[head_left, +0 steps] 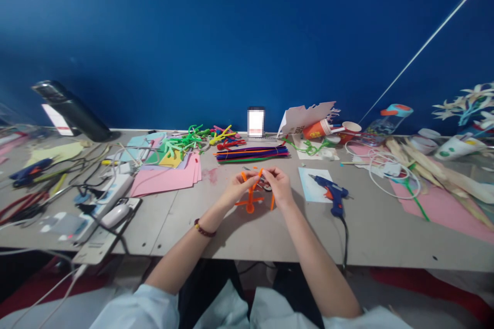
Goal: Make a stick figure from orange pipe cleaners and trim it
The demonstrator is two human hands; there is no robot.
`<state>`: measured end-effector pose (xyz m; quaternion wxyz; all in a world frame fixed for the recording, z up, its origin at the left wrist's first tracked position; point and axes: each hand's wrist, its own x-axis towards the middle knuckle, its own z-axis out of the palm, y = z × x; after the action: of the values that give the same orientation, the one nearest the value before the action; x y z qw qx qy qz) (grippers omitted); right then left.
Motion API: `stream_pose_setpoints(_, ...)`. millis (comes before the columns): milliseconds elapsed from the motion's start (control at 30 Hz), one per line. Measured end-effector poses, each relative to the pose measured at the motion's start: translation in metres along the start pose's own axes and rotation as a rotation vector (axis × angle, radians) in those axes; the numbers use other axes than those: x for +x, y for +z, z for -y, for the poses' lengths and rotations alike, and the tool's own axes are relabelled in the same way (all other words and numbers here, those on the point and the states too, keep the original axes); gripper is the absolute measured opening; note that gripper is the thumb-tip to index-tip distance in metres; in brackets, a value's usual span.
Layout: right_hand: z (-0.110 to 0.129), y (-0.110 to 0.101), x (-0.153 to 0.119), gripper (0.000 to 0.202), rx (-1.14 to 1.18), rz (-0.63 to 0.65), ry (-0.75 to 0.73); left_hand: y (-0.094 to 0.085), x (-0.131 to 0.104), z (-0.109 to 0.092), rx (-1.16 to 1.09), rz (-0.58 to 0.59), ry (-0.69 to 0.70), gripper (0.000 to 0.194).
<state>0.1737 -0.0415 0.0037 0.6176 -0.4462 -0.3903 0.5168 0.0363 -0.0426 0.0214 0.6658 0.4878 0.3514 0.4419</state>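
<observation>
Orange pipe-cleaner figure (252,196) held in both hands at the centre of the frame.
The left hand (242,188) and right hand (278,185) each close their grip on its upper ends, just above the grey desk (370,231); a blue glue gun (332,195) lies to the right, pink paper (165,179) to the left.
</observation>
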Motion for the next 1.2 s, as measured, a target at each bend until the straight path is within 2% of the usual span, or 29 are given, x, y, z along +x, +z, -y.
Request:
stream_pose_setpoints(133,0.006,0.004,-0.006,0.028,-0.041,0.075,0.002,0.003,0.001,0.002,0.059,-0.035,0.065,0.031)
stream_pose_setpoints(300,0.009,0.004,-0.008,0.023,-0.051,0.207,-0.006,-0.003,0.0,-0.001,0.037,0.098,0.031,0.029)
stream_pose_setpoints(533,0.009,0.003,-0.007,0.022,-0.022,0.202,0.008,-0.004,-0.001,0.003,-0.22,0.187,-0.095,0.024)
stream_pose_setpoints(733,0.003,0.001,-0.006,0.023,-0.009,0.233,0.023,-0.001,-0.002,0.005,-0.349,0.224,-0.117,0.023)
stream_pose_setpoints(833,0.0,0.001,-0.004,0.021,-0.1,0.174,-0.072,-0.005,0.001,0.005,-0.319,0.202,-0.08,0.021)
stream_pose_setpoints(967,0.004,-0.002,-0.006,0.022,-0.349,-0.028,-0.382,-0.012,0.001,-0.001,-0.181,0.102,0.006,0.023)
stream_pose_setpoints(1100,0.008,-0.006,-0.006,0.023,-0.619,-0.356,-0.659,-0.013,-0.002,-0.011,-0.001,-0.079,0.198,0.025)
stream_pose_setpoints(1200,0.01,-0.008,-0.006,0.026,-0.685,-0.474,-0.745,-0.013,-0.003,-0.013,0.17,-0.246,0.369,0.024)
